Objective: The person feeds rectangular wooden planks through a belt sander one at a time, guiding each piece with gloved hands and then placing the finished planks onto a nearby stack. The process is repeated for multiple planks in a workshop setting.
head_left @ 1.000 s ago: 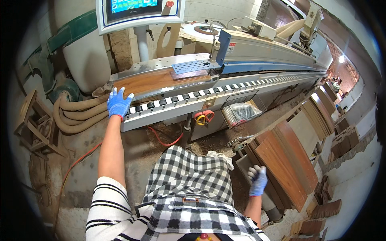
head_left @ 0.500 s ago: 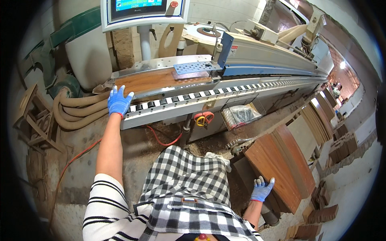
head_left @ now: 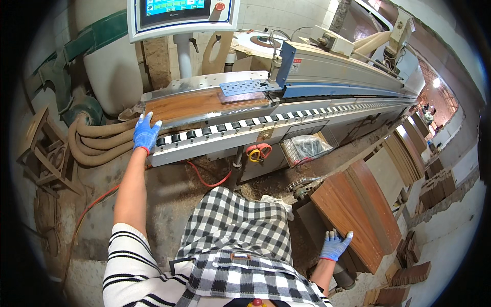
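My left hand [head_left: 146, 134], in a blue glove with pale fingertips, is at the left end of a long edge-processing machine [head_left: 327, 92]. Its fingers are spread, with the tips by the near left corner of a brown wood-grain board [head_left: 184, 105]. That board lies flat on the machine's bed, its right part under a perforated blue plate [head_left: 245, 87]. At the lower right, my right hand [head_left: 335, 245], gloved the same way, is beside the near left edge of stacked wood-grain panels [head_left: 342, 204]. Its thumb and fingers are apart; whether it touches the top panel I cannot tell.
A roller rail [head_left: 225, 126] runs along the machine's front. Above stands a control screen [head_left: 176, 11] with a red button [head_left: 220, 6]. Thick ribbed hoses [head_left: 102, 146] and a wooden stool [head_left: 43, 148] are at left. A wire basket [head_left: 306, 148] hangs under the rail. More panels [head_left: 404, 153] stand at right.
My left hand has shifted slightly left and toward me at the board's end. My right hand has moved a little to the right and nearer to me along the panels' edge.
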Demonstrator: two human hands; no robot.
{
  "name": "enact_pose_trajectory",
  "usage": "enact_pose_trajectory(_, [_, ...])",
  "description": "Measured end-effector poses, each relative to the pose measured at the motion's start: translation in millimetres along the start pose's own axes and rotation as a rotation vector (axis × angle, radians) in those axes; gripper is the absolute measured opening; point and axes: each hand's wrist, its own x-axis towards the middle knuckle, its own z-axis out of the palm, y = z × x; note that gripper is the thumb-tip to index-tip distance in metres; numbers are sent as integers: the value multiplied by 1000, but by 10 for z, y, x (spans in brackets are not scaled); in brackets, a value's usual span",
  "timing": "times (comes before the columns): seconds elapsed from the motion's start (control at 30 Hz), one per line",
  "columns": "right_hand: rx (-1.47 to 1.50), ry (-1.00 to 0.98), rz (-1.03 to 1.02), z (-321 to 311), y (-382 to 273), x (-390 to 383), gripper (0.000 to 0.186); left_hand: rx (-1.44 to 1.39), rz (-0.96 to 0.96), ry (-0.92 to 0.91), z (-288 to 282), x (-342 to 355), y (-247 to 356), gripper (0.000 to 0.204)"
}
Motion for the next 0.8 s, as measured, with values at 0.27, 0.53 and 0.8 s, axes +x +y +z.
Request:
enact_pose_trajectory(0.27, [4,1,9,-122,-99,-14,65,-157,103,49,14,60,-249,51])
enact_pose_trajectory(0.53, [31,53,-27,-205,-210,-72,61,-171,106,-29,-62,102,-191,49])
enact_pose_trajectory(0.8, [79,128,-96,-471,-321,49,69,78,176,16,46,92,167,44])
